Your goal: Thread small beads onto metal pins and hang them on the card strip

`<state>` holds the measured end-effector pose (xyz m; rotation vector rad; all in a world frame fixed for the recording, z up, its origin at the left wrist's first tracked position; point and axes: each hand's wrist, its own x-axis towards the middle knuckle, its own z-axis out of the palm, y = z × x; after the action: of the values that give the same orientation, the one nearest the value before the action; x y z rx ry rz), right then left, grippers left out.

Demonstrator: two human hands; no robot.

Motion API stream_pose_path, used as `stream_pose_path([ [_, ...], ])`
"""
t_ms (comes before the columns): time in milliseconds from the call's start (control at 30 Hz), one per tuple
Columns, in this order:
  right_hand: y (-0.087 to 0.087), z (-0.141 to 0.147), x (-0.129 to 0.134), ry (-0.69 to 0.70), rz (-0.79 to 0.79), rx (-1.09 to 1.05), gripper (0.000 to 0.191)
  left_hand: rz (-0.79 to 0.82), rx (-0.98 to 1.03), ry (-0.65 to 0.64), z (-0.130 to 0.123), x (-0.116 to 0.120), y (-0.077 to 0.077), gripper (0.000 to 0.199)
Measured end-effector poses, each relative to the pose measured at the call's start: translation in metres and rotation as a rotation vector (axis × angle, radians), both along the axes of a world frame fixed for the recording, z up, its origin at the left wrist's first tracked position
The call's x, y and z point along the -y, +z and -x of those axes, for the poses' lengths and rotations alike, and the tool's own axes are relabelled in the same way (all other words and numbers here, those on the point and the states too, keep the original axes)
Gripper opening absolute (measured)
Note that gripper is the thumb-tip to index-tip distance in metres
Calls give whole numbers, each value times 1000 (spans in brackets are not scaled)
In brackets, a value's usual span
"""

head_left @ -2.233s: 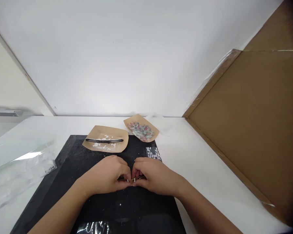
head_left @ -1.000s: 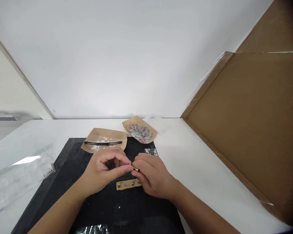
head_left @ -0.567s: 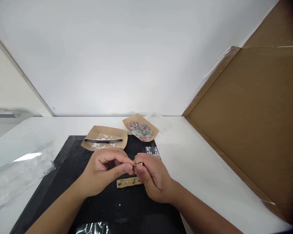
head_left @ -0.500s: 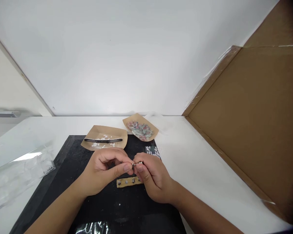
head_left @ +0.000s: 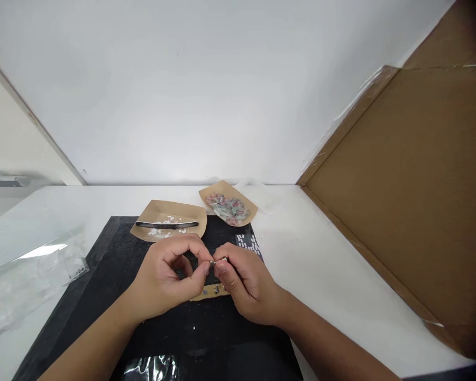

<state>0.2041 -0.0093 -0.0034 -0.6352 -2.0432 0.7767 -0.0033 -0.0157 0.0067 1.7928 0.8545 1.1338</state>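
My left hand (head_left: 174, 272) pinches a tiny shiny metal piece (head_left: 212, 262) between thumb and forefinger. My right hand (head_left: 248, 283) is closed close against it, gripping a small item with a pale end (head_left: 223, 259) whose kind I cannot make out. The fingertips of both hands nearly meet. Below them a tan strip (head_left: 211, 292) bearing small metal pieces lies on the black mat (head_left: 206, 333), partly hidden by my hands.
A cardboard tray (head_left: 146, 209) holds white bits and a long black-and-white tool (head_left: 166, 225). Another tray (head_left: 212, 189) holds small plastic packets. A sheet with white labels (head_left: 249, 243) lies behind my right hand. Clear plastic bags (head_left: 35, 286) lie left; a cardboard panel (head_left: 412, 196) stands right.
My left hand has shifted slightly, its fingers more arched, and covers the left end of the tan strip. Both hands stay closed together. The camera view has moved a little.
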Motion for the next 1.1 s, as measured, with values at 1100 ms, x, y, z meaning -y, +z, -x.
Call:
stream_pose_path([
  [1100,-1,7,6,172,569,-272,36,150,95,71,-9,3,3,11],
])
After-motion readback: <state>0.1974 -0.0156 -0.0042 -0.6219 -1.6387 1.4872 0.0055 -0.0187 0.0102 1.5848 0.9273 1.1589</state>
